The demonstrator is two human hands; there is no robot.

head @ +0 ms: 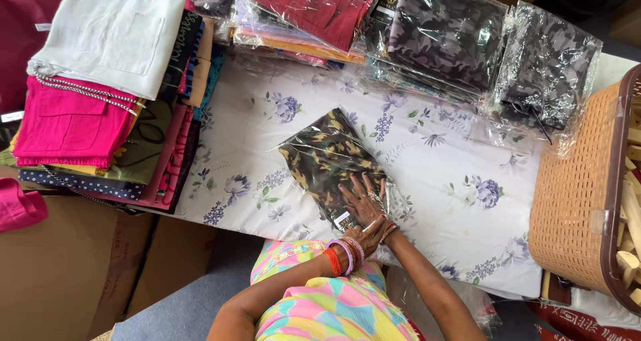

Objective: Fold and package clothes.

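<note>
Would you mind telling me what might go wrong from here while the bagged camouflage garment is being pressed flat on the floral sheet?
1. The camouflage garment packet is in slick clear plastic; under the right hand and left hand it could slide on the floral sheet.
2. The packet lies near the table's front edge, so a push toward the person might tip it off.
3. The grey camouflage packets overhang beside the woven basket and may slip down.
</note>
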